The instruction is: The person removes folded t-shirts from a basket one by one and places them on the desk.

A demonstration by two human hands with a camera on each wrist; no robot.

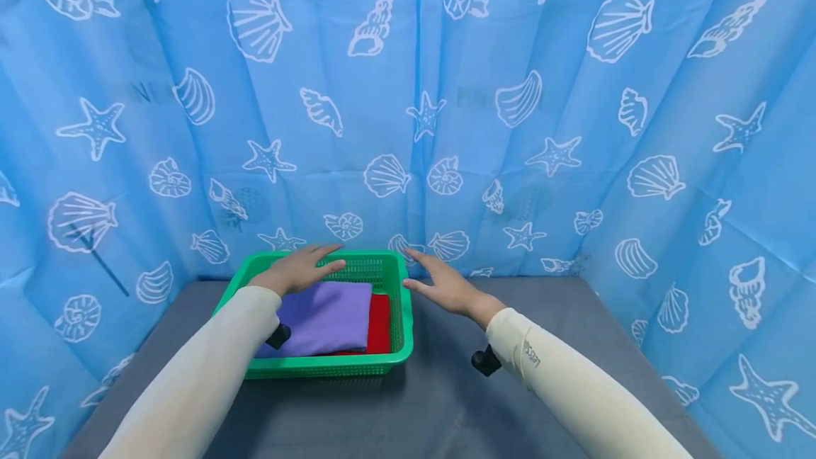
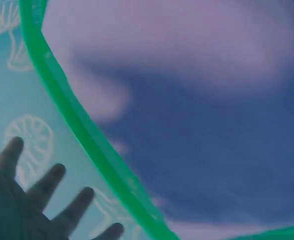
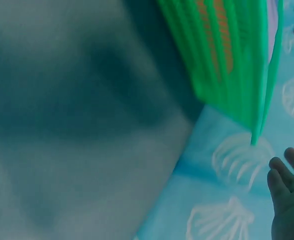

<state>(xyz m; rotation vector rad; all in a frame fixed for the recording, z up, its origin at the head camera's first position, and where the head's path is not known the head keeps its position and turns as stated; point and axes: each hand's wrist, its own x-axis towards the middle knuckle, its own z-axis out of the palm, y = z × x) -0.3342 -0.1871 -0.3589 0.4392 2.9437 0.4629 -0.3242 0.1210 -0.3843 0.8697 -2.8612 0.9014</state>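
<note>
A green plastic basket with slotted walls stands at the left of the grey table. In it lies a folded purple cloth, partly over a red cloth. My left hand hovers above the basket's back left part, fingers extended, holding nothing. In the left wrist view its spread fingers show beside the green rim, and a shadow falls on the purple cloth. Just right of the basket my right hand is held in the air with straight fingers and nothing in it. The right wrist view shows it apart from the basket wall.
A blue curtain with white shell and starfish prints surrounds the table's back and sides. The grey tabletop extends in front and to the right of the basket. Both forearms wear pale sleeves, with a dark device at each wrist.
</note>
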